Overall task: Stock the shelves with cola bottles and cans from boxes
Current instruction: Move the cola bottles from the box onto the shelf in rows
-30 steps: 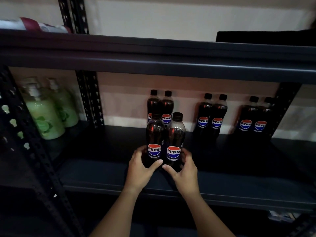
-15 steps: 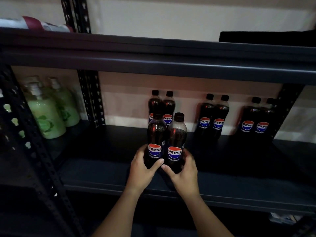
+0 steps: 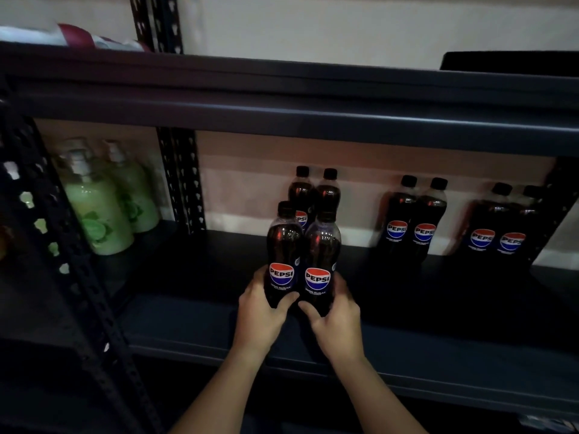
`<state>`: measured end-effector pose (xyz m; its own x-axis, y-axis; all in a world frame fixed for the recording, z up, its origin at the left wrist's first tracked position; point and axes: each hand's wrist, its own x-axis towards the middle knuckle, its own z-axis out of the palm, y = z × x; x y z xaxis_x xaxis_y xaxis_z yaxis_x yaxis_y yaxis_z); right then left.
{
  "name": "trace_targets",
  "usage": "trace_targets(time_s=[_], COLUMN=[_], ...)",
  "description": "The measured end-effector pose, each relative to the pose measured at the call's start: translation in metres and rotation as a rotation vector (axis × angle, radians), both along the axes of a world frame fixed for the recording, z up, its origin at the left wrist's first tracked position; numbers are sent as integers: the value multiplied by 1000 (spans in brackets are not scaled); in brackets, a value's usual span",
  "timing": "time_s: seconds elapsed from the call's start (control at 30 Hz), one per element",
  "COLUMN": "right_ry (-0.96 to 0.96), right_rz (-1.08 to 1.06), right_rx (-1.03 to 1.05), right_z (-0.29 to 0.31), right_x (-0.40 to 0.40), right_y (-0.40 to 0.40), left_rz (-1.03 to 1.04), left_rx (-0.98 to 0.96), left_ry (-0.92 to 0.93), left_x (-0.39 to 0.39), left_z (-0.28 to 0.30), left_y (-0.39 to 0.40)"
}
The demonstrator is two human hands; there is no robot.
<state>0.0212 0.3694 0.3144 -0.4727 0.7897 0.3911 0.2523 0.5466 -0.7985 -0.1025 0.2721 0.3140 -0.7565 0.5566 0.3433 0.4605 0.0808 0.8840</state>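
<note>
Two Pepsi bottles stand side by side on the dark shelf (image 3: 194,321). My left hand (image 3: 260,314) grips the base of the left bottle (image 3: 283,245), and my right hand (image 3: 336,321) grips the base of the right bottle (image 3: 322,249). Right behind them a pair of Pepsi bottles (image 3: 316,195) stands at the back wall. Two more pairs stand further right: a middle pair (image 3: 412,220) and a far-right pair (image 3: 498,230). No boxes or cans are in view.
Green pump bottles (image 3: 100,208) stand on the neighbouring shelf at the left, past a perforated black upright (image 3: 181,180). A front upright (image 3: 62,245) runs down the left side. The upper shelf beam (image 3: 313,120) hangs overhead. A black object (image 3: 507,62) lies on that upper shelf.
Both hands have pushed the front pair of bottles a little further back on the shelf, closer to the pair at the wall. The grip is unchanged.
</note>
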Motion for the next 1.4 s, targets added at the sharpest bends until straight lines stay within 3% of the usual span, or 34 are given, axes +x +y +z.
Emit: trace_targets(time_s=[0.2, 0.37, 0.73, 1.0, 1.4], right_ry=[2, -16, -20, -67, -58], right_rz=[8, 28, -1, -11, 1], right_rx=[27, -80, 5, -14, -104], right_z=[-10, -6, -8, -4, 1], right_x=[-68, -132, -243, -280, -303], right_y=[-11, -12, 3, 13, 19], left_rz=[83, 173, 292, 346, 358], left_rx=[9, 5, -34, -98, -107], left_ry=[53, 80, 146, 56, 62], left_x=[-56, -108, -201, -236, -259], left_z=[-2, -3, 2, -3, -9], left_y=[-13, -11, 12, 33, 46])
